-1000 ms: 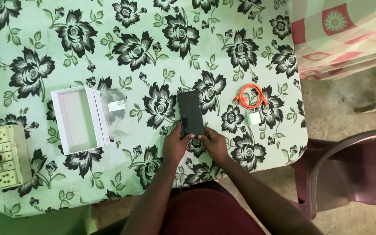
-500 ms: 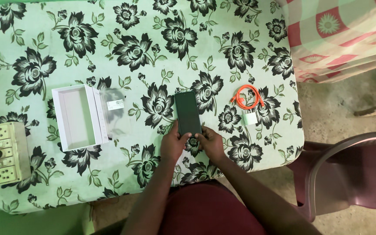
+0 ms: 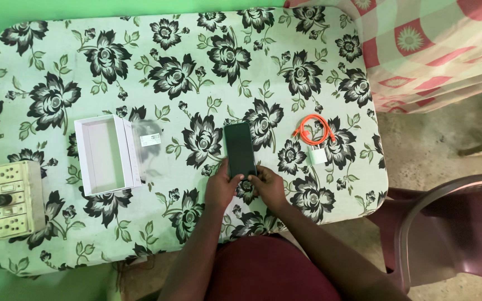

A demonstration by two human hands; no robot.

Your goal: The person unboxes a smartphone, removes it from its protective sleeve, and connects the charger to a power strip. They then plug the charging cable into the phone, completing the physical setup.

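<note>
Both hands, left hand [image 3: 222,189] and right hand [image 3: 267,187], pinch the near end of the slim black glass-fronted smartphone [image 3: 240,149] lying on the floral tablecloth [image 3: 140,67]; so light a fingertip hold could let it slip.

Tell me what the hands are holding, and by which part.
Both hands hold a dark phone by its near, bottom end: the left hand at its lower left corner, the right hand at its lower right. The rest lies on the floral tablecloth.

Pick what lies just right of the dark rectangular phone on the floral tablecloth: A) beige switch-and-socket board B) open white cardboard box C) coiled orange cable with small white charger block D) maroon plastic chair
C: the coiled orange cable and small white charger block sit right of the dark rectangular phone, whose near end the left hand and right hand hold; the open white cardboard box lies to its left.
</note>
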